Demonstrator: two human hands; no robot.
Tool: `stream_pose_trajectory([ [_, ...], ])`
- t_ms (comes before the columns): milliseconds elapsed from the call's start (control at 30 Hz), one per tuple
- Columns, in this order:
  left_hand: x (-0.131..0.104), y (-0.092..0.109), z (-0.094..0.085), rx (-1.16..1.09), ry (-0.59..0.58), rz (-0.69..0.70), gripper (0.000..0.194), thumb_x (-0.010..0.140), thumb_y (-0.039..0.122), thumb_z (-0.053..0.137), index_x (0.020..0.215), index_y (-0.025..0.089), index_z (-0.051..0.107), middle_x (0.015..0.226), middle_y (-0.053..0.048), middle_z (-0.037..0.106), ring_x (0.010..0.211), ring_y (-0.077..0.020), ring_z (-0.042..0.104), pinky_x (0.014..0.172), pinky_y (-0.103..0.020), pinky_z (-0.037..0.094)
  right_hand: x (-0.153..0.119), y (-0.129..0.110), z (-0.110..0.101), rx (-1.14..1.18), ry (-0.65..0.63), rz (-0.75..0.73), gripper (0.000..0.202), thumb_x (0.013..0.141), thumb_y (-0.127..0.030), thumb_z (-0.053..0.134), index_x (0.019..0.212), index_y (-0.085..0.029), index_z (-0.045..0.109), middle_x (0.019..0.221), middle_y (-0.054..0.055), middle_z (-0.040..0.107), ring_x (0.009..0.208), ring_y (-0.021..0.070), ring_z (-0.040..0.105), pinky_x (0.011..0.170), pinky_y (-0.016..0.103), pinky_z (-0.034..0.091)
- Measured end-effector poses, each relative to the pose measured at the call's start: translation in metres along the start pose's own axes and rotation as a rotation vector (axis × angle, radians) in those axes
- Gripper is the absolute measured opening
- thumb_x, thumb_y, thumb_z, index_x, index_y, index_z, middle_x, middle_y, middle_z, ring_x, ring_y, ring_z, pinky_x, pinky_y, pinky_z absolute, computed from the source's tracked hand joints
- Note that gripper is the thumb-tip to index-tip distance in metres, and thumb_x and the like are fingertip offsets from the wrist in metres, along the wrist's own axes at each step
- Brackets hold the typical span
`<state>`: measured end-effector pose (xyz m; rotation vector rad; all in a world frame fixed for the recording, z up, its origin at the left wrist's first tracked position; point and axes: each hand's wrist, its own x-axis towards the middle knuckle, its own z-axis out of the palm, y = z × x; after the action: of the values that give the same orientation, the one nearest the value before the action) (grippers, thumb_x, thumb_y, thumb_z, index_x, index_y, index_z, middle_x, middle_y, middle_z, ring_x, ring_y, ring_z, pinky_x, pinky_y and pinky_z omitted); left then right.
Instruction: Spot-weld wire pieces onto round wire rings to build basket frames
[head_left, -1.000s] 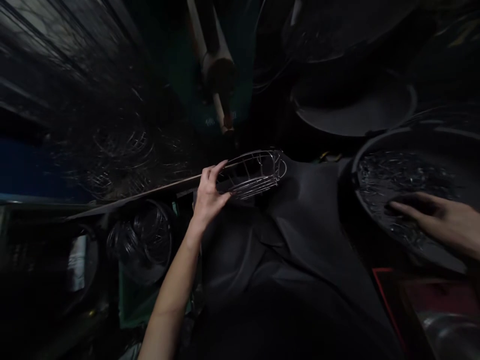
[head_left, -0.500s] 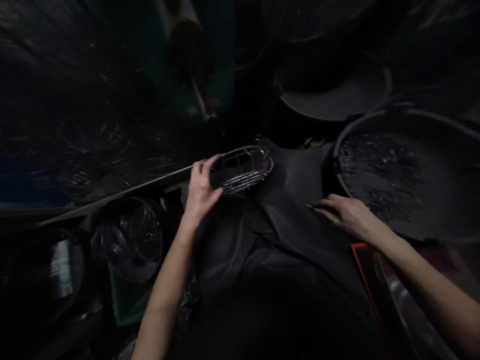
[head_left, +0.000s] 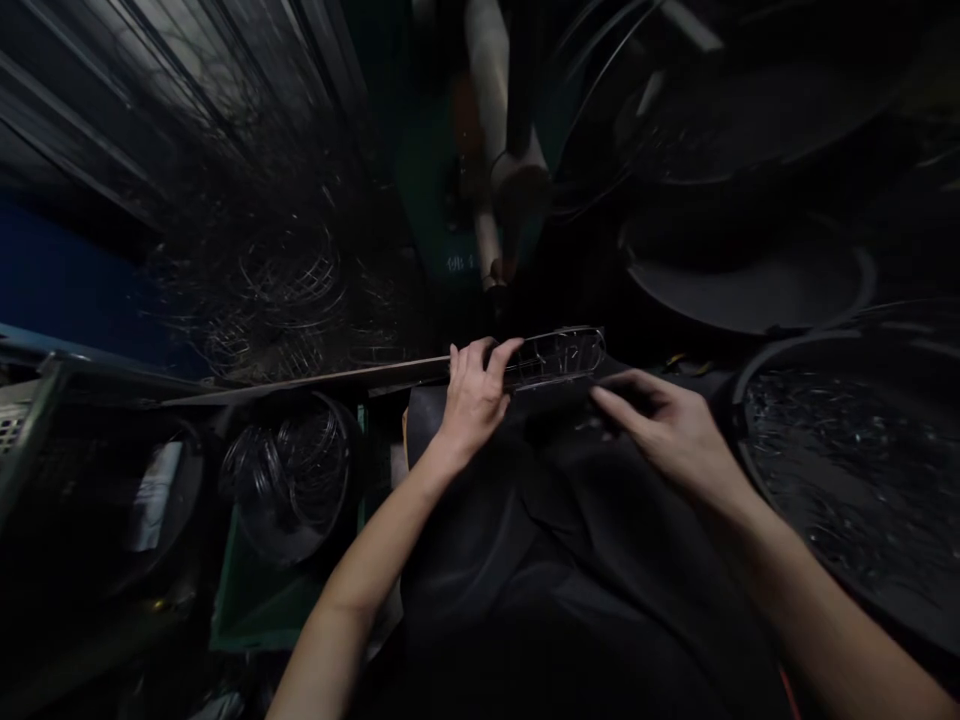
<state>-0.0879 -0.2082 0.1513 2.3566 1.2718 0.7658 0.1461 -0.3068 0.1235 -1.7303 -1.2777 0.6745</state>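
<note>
A small wire basket (head_left: pixel 559 357) is gripped at its near end by the left hand (head_left: pixel 474 395) above a dark-clothed lap (head_left: pixel 555 540), while the right hand (head_left: pixel 667 430), fingers curled, touches its underside beside a tub of wire pieces (head_left: pixel 847 470).

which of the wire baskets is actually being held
The shallow wire basket at the middle, gripped at its near end by the left hand. The other wire baskets, lower left and in the far pile, lie untouched.

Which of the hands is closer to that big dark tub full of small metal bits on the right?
The right hand. It sits just left of the tub, near its rim. The left hand is farther left, gripping the wire basket.
</note>
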Motion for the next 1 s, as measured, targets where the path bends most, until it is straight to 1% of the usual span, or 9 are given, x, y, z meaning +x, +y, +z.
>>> stream_pose_trajectory([
  [67, -0.001, 0.002, 0.006, 0.057, 0.018, 0.011, 0.064, 0.071, -0.002, 0.05, 0.129, 0.024, 0.042, 0.125, -0.009, 0.047, 0.126, -0.0272, 0.046, 0.114, -0.062, 0.028, 0.021, -0.017, 0.026, 0.065, -0.1, 0.022, 0.029, 0.081, -0.047, 0.064, 0.091, -0.02, 0.069, 0.076, 0.002, 0.068, 0.063, 0.0168, 0.063, 0.055, 0.027, 0.05],
  [100, -0.001, 0.002, 0.008, 0.082, 0.029, 0.015, 0.061, 0.074, -0.001, 0.049, 0.129, 0.025, 0.043, 0.124, -0.009, 0.048, 0.125, -0.0268, 0.047, 0.113, -0.062, 0.029, 0.03, -0.026, 0.037, 0.059, -0.112, 0.025, 0.029, 0.082, -0.046, 0.063, 0.092, -0.02, 0.069, 0.079, 0.002, 0.069, 0.065, 0.0167, 0.064, 0.057, 0.026, 0.049],
  [167, -0.004, 0.0, 0.013, 0.138, 0.045, 0.031, 0.056, 0.079, 0.001, 0.047, 0.13, 0.026, 0.046, 0.124, -0.01, 0.049, 0.123, -0.026, 0.049, 0.113, -0.063, 0.029, 0.041, -0.041, 0.052, -0.023, -0.06, 0.019, 0.027, 0.081, -0.045, 0.062, 0.091, -0.021, 0.071, 0.081, 0.002, 0.07, 0.067, 0.0163, 0.064, 0.059, 0.026, 0.048],
  [233, -0.006, -0.002, 0.016, 0.2, 0.04, 0.059, 0.053, 0.084, 0.003, 0.045, 0.131, 0.027, 0.047, 0.124, -0.01, 0.051, 0.122, -0.026, 0.05, 0.113, -0.065, 0.028, 0.044, -0.053, 0.06, -0.111, 0.004, 0.004, 0.025, 0.08, -0.043, 0.062, 0.087, -0.021, 0.072, 0.08, 0.002, 0.07, 0.068, 0.0166, 0.064, 0.061, 0.026, 0.047],
  [333, -0.007, -0.004, 0.017, 0.268, 0.01, 0.085, 0.053, 0.086, 0.006, 0.045, 0.135, 0.026, 0.046, 0.126, -0.012, 0.051, 0.123, -0.0283, 0.05, 0.111, -0.068, 0.027, 0.042, -0.064, 0.068, -0.116, 0.076, -0.054, 0.025, 0.082, -0.042, 0.059, 0.085, -0.02, 0.07, 0.084, 0.003, 0.07, 0.071, 0.0172, 0.064, 0.063, 0.027, 0.047],
  [433, -0.005, -0.004, 0.017, 0.28, 0.017, 0.067, 0.052, 0.087, 0.006, 0.045, 0.136, 0.024, 0.047, 0.126, -0.014, 0.051, 0.122, -0.0284, 0.051, 0.111, -0.068, 0.028, 0.038, -0.067, 0.076, -0.061, 0.145, -0.125, 0.025, 0.085, -0.042, 0.057, 0.087, -0.02, 0.069, 0.085, 0.004, 0.07, 0.071, 0.017, 0.064, 0.065, 0.027, 0.049],
  [633, 0.0, -0.003, 0.023, 0.226, 0.069, 0.022, 0.05, 0.087, 0.006, 0.045, 0.133, 0.025, 0.048, 0.124, -0.011, 0.052, 0.121, -0.0247, 0.051, 0.114, -0.063, 0.028, 0.039, -0.059, 0.088, -0.026, 0.234, -0.183, 0.024, 0.086, -0.041, 0.057, 0.088, -0.02, 0.067, 0.081, 0.003, 0.069, 0.068, 0.0159, 0.063, 0.066, 0.027, 0.051],
  [833, 0.006, -0.013, 0.03, 0.207, 0.107, 0.041, 0.058, 0.083, 0.001, 0.045, 0.135, 0.026, 0.044, 0.126, -0.01, 0.05, 0.124, -0.0245, 0.049, 0.115, -0.062, 0.027, 0.05, -0.057, 0.094, -0.057, 0.307, -0.283, 0.02, 0.087, -0.038, 0.057, 0.085, -0.019, 0.065, 0.08, 0.003, 0.069, 0.069, 0.0153, 0.064, 0.065, 0.026, 0.05],
  [1000, 0.013, -0.013, 0.03, 0.202, 0.132, 0.061, 0.055, 0.085, 0.004, 0.044, 0.136, 0.025, 0.043, 0.126, -0.011, 0.049, 0.124, -0.0256, 0.049, 0.113, -0.064, 0.028, 0.057, -0.062, 0.094, -0.046, 0.35, -0.35, 0.018, 0.087, -0.036, 0.059, 0.084, -0.019, 0.065, 0.079, 0.003, 0.069, 0.069, 0.016, 0.064, 0.066, 0.027, 0.05],
])
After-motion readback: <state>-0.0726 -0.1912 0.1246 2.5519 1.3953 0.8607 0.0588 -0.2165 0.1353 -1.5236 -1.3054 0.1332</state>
